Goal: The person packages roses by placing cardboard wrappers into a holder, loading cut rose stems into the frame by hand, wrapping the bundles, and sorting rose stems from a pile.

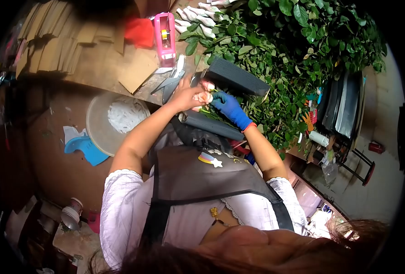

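The pale pink roses (204, 97) are in front of me, between my two hands, with one dark corrugated board (239, 76) on the far side and another corrugated piece (214, 126) on the near side. My bare left hand (184, 97) lies with bent fingers against the blooms; whether it pinches them, I cannot tell. My gloved right hand (228, 108) has its fingers curled just beside them on the right, near the green leaves (275, 106), and its grip is hidden also. I judge these flowers light, with soft petals which bruise easily, so the firmer stem under each bloom seems the safer place to hold.
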{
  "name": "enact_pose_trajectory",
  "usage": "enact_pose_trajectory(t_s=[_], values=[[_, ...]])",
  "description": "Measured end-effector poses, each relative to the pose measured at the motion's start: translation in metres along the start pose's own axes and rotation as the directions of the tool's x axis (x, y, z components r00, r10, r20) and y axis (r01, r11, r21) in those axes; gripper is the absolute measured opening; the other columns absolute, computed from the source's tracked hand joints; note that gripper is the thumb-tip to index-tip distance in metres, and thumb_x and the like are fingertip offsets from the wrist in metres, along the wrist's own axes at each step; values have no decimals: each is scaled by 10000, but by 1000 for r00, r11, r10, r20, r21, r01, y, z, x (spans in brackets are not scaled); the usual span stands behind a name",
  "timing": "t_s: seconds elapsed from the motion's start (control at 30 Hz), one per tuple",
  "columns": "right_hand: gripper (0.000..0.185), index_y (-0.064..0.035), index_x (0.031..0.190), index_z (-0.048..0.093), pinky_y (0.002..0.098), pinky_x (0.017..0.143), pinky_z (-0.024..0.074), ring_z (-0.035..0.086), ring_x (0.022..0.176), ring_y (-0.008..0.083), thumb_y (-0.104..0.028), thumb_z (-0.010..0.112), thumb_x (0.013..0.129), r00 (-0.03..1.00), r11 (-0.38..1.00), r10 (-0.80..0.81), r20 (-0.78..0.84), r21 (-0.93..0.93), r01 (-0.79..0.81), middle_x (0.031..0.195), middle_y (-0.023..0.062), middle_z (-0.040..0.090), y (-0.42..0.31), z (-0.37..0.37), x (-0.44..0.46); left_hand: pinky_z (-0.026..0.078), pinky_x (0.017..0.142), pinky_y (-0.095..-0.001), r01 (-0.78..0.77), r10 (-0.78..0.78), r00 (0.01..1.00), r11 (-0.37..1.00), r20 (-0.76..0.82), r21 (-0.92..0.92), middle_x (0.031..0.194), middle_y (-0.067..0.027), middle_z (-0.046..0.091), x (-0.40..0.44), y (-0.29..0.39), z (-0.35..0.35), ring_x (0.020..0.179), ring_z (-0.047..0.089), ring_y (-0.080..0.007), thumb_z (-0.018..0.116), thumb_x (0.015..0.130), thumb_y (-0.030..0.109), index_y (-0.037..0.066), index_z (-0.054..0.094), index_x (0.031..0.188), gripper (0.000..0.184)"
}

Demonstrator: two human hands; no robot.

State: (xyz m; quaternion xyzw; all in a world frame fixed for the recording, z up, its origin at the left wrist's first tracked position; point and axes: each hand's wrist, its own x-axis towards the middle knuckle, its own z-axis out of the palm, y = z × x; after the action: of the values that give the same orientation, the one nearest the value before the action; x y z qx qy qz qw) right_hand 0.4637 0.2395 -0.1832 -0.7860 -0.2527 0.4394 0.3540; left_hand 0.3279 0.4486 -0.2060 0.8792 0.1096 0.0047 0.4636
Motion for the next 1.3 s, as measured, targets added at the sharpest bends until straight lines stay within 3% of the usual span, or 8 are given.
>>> enact_pose_trajectory(t_s=[0.23, 0.53, 0.73, 0.83, 0.93, 1.1, 1.17, 1.3], values=[[433, -59, 1182, 647, 297, 760, 514, 583, 796, 121, -304, 788, 853, 991, 996, -59, 118, 71, 50, 902, 18, 649, -7, 2, 3, 325, 1146, -496, -15, 15, 999, 1000, -35, -17, 1579, -304, 244, -2, -2, 5, 1418, 293, -492, 826, 739, 396, 283, 745, 1163, 446], [546, -28, 1022, 680, 352, 710, 504, 588, 725, 203, -538, 744, 838, 994, 942, 106, -15, -318, -105, 806, 102, 640, -31, 6, -2, 316, 1152, -492, 7, -7, 1000, 1000, -10, -1, 1584, -296, 236, 0, -4, 5, 1416, 289, -487, 824, 728, 365, 247, 749, 1138, 433], [502, -34, 1095, 694, 382, 750, 527, 667, 823, 203, -494, 705, 893, 987, 981, 136, 91, -154, -121, 960, 120, 732, -37, -2, -10, 307, 1160, -495, -9, 9, 1000, 1000, -5, -4, 1575, -311, 242, 1, -5, 4, 1423, 273, -506, 835, 722, 373, 240, 757, 1071, 381], [449, -54, 1122, 710, 351, 840, 535, 672, 886, 181, -462, 664, 939, 952, 952, -304, 35, -35, 305, 1007, 101, 736, -70, -28, -42, 313, 1158, -499, -19, 19, 1000, 1000, -10, -5, 1568, -316, 252, 1, -6, 4, 1429, 267, -506, 859, 704, 386, 249, 763, 1047, 382], [449, -79, 1258, 650, 340, 947, 509, 665, 975, 179, -415, 649, 961, 989, 911, -137, -55, 384, 147, 1090, 103, 726, -89, -55, -69, 310, 1159, -498, -10, 10, 1000, 1000, 2, 9, 1573, -313, 243, 0, -6, 4, 1427, 270, -501, 859, 710, 394, 250, 768, 1043, 373], [630, -101, 1428, 500, 419, 949, 517, 693, 996, 303, -490, 615, 946, 944, 977, -165, 285, 178, 116, 1142, 142, 716, -85, -53, -67, 300, 1161, -499, -10, 10, 1000, 1000, 7, 3, 1559, -329, 249, 1, 0, 1, 1423, 271, -505, 852, 725, 411, 263, 743, 1143, 457], [601, -98, 1404, 494, 433, 894, 534, 697, 987, 337, -476, 576, 944, 970, 807, -115, 214, -550, 217, 1109, 200, 709, -54, -23, -42, 281, 1172, -501, -11, 11, 1000, 1000, 27, -13, 1564, -327, 243, 1, 0, 1, 1437, 251, -498, 848, 729, 395, 280, 704, 1231, 535], [537, -145, 1385, 511, 469, 836, 539, 689, 965, 363, -459, 561, 952, 995, 699, -101, 13, -711, 80, 1093, 211, 700, -56, -8, -12, 277, 1174, -510, -21, 22, 999, 1000, 23, -21, 1548, -324, 267, 1, 1, 0, 1436, 261, -495, 849, 743, 347, 290, 688, 1232, 518]])
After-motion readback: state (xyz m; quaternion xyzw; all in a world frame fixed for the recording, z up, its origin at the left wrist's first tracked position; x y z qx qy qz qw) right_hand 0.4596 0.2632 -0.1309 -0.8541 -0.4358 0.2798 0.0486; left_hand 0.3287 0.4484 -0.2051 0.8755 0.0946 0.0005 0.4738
